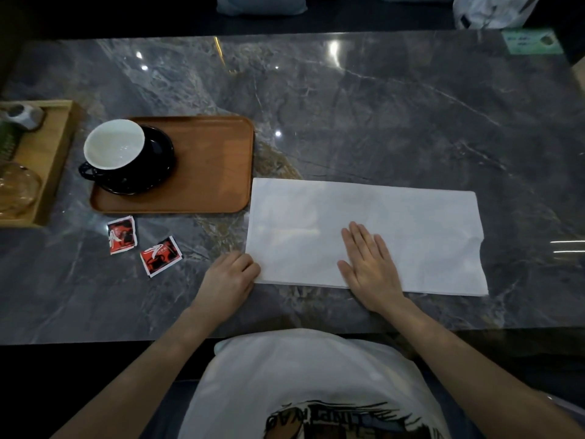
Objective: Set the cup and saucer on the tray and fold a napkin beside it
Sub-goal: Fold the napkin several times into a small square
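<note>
Starting at the table's [380, 99] left edge, I see a light wooden box [47, 160], then the brown tray [215, 166] with the black saucer [158, 172] and the white-lined cup [114, 144] at its left end. Two red sachets [122, 234] lie near the front edge. Beside the tray's right side lies the white napkin [395, 223], folded into a long strip. My left hand [228, 277] pinches its front-left corner; my right hand [370, 264] presses flat on it, fingers spread, grasping nothing.
</note>
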Motion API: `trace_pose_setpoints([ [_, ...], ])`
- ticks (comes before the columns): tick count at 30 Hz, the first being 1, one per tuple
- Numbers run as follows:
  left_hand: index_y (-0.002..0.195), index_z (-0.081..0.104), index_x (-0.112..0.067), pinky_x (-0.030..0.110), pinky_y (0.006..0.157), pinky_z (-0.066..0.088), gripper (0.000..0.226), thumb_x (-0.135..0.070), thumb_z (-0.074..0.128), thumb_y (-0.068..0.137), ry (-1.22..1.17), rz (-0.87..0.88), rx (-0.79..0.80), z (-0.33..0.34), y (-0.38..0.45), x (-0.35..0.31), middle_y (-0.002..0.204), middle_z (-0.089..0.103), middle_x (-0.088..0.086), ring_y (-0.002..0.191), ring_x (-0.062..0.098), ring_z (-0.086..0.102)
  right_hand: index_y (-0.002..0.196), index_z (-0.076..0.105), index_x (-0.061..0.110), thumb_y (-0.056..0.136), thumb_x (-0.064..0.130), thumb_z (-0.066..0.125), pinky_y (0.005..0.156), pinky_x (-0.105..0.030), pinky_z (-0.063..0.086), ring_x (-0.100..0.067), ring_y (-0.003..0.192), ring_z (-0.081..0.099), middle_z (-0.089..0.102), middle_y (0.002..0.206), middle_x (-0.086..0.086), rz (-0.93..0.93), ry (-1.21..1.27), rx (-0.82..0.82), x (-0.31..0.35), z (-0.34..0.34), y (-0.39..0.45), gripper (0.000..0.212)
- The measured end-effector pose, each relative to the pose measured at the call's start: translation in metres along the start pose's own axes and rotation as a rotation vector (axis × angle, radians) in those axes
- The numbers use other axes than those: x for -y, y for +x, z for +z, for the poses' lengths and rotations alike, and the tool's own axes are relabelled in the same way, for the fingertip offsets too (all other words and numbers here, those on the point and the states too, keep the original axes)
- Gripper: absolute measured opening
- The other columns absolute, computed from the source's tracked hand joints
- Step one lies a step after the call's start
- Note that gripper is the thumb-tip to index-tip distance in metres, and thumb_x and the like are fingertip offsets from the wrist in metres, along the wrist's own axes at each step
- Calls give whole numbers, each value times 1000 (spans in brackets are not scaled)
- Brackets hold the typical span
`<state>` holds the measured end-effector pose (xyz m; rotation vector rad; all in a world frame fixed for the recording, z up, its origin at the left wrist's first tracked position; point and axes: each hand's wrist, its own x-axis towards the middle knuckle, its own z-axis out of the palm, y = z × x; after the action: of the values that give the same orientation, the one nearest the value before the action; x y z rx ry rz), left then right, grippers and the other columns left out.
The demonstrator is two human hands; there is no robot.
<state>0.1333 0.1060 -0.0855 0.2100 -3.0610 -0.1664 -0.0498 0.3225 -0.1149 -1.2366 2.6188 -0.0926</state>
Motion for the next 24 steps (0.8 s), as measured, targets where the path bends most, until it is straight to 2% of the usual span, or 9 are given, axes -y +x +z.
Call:
trace_pose_setpoints([
  [3,65,57,-10,31,61,32,11,-11,47,67,31,33,30,4,-1,0,66,58,7,64,26,51,146,24,12,96,48,12,114,-30,-4,-20,143,21,25,154,-7,-3,3,3,-1,0,0,63],
  [6,64,55,-10,32,61,32,11,-11,44,66,39,25,79,5,2,0,65,57,8,60,28,54,144,28,11,94,44,24,114,-31,-1,-20,141,22,30,153,-9,0,20,-13,0,-1,1,60],
  [9,63,54,-11,30,60,32,13,-13,42,64,18,-33,133,5,3,1,64,56,6,60,27,54,143,31,10,91,42,29,113,-35,4,-20,139,22,33,151,-11,2,43,-21,3,-2,2,61],
  [12,60,49,-12,30,53,39,12,-20,40,61,-58,-108,204,0,6,-1,60,53,5,56,27,54,144,30,10,91,43,31,113,-33,1,-19,139,17,32,151,-11,-14,49,-23,4,0,1,62],
  [18,55,53,-10,19,42,25,26,-29,40,68,-124,-187,158,-16,42,-10,50,54,5,42,24,53,127,54,5,88,32,37,107,-34,21,-30,123,52,56,133,-15,27,165,-162,8,-15,11,50],
  [20,67,60,-8,23,42,36,27,-25,41,75,-152,-159,98,-14,65,-20,63,60,8,55,25,58,129,52,5,89,27,35,108,-32,20,-30,124,51,55,133,-15,76,177,-230,9,-19,22,48],
  [21,79,64,-7,28,51,46,26,-22,43,78,-190,-142,81,-10,78,-28,77,64,12,69,28,61,134,47,7,91,27,33,112,-31,15,-28,130,45,50,140,-14,105,175,-235,9,-21,28,49],
  [23,116,58,-7,39,87,48,34,-19,45,88,-245,-148,131,-3,103,-48,120,59,15,109,32,56,145,27,12,96,30,28,116,-30,-1,-21,143,22,27,154,-8,170,164,-187,6,-24,40,52],
  [24,134,45,-8,40,105,36,43,-22,41,93,-247,-157,163,1,114,-57,141,45,12,128,30,42,148,16,14,98,32,26,114,-30,-7,-18,146,9,15,158,-4,200,151,-142,3,-24,45,54],
])
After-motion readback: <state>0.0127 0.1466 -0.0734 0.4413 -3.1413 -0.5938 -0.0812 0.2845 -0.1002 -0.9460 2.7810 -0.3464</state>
